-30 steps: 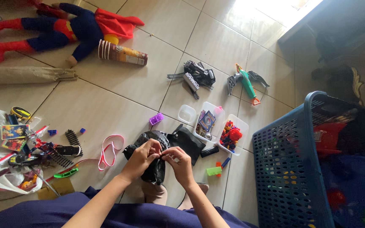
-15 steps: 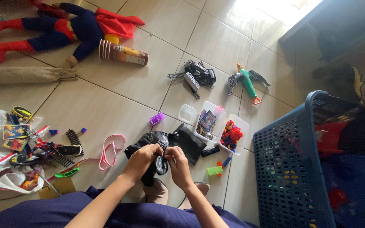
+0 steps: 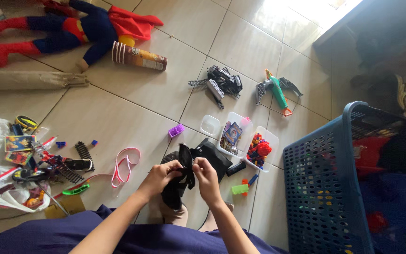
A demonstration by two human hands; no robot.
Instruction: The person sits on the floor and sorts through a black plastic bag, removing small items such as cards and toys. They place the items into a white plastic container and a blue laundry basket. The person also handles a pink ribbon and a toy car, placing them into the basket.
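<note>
Bare forearms, no sleeves in view; dark purple garment across the lap; ringless hands, left hand (image 3: 158,178), right hand (image 3: 206,177)

The black toy (image 3: 180,181) sits half covered by the left hand (image 3: 158,178) and right hand (image 3: 206,178), so its shape cannot be told. The blue basket (image 3: 325,188) runs off the right and bottom edges, its contents dim. The caped doll (image 3: 71,30) loses its head at the top edge.

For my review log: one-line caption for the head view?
Both hands, left hand and right hand, grip a black fabric item above the tiled floor.
</note>
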